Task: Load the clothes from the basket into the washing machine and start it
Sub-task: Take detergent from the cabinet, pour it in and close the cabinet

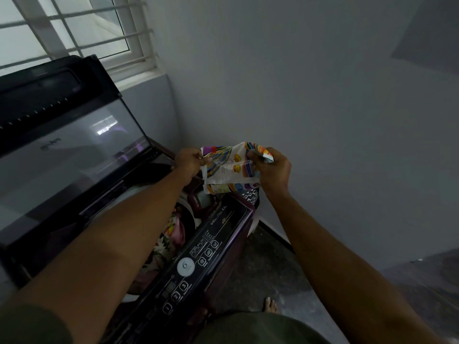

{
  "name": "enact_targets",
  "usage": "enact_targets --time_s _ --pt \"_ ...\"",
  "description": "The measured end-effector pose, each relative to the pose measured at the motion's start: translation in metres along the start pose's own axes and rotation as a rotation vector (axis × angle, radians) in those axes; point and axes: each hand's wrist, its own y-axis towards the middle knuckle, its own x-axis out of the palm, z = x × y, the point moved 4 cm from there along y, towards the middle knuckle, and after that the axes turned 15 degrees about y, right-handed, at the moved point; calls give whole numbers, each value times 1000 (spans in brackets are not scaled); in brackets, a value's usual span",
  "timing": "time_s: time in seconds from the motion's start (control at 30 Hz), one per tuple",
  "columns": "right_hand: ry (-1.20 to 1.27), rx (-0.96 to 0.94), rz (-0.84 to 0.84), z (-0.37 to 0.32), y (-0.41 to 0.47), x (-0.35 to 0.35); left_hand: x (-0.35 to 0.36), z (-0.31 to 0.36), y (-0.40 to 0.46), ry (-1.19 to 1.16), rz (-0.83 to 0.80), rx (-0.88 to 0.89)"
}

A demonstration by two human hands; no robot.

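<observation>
A dark top-loading washing machine (218, 242) stands below me with its glass lid (67, 155) raised to the left. Colourful clothes (171, 234) lie in the drum. Above the machine's far right corner I hold a white, colourfully printed detergent packet (229, 167) with both hands. My left hand (188, 161) pinches its upper left corner. Its upper right corner sits in the grip of my right hand (272, 170). The control panel (185, 268) with round buttons and a white dial runs along the machine's front edge. No basket is in view.
A barred window (74, 33) sits above the lid at upper left. A grey wall (298, 95) runs along the right of the machine. Dark speckled floor (263, 276) and my bare foot (270, 305) show at the bottom right.
</observation>
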Motion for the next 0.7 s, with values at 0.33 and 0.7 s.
enact_targets --time_s 0.33,0.7 --pt "11 30 54 1 3 -8 -1 11 -5 -17 -26 52" --pt "165 185 171 17 9 -38 1 39 -13 18 -177 105"
